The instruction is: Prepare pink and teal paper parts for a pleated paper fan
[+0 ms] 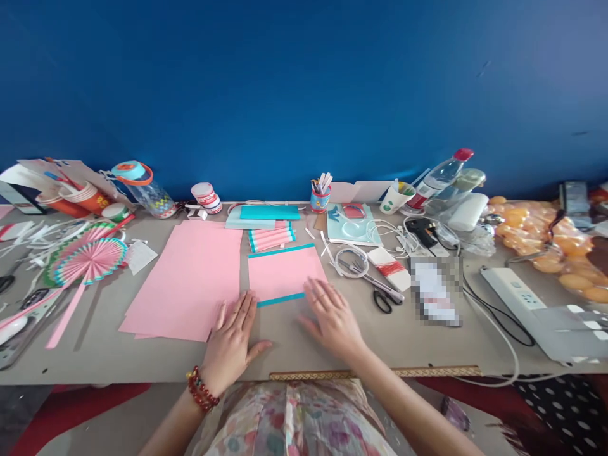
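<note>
A small pink paper sheet (285, 272) with blue strips along its far and near edges lies flat on the desk. My right hand (335, 320) is spread out over its lower right corner. Fingers stretched, my left hand (232, 339) lies between that sheet's lower left corner and the large pink paper sheets (190, 278), its fingertips over their right edge. Just beyond the small sheet rests a folded pink paper strip (272, 237) with blue edges. Behind it are blue paper pieces (270, 213). Neither hand grasps anything.
Scissors (382, 301), a white cable coil (351, 261) and a glue gun (421, 231) lie to the right, near a power strip (515, 294). A pink paper fan (90, 261) and a water bottle (145, 190) are at left. A patterned ruler (375, 373) lies along the front edge.
</note>
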Demonstrator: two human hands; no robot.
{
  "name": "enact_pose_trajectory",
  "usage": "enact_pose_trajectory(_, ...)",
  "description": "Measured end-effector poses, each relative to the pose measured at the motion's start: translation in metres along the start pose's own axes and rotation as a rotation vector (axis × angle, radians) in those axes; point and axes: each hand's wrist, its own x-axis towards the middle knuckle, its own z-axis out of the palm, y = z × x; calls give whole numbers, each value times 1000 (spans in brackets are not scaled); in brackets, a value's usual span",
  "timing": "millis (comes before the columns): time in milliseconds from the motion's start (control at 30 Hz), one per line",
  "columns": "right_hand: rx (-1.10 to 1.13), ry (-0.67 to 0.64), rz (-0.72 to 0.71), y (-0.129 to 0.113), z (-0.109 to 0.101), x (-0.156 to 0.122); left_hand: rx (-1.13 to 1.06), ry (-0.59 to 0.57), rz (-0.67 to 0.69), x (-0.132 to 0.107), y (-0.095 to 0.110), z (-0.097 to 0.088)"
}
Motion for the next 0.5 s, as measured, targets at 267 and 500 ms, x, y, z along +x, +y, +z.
enact_pose_trajectory(267, -108, 71, 19, 27, 10, -16, 59, 60, 14, -2, -3, 5)
enact_pose_trajectory(500, -204, 152, 45, 43, 11, -28, 94, 121, 21, -4, -5, 13)
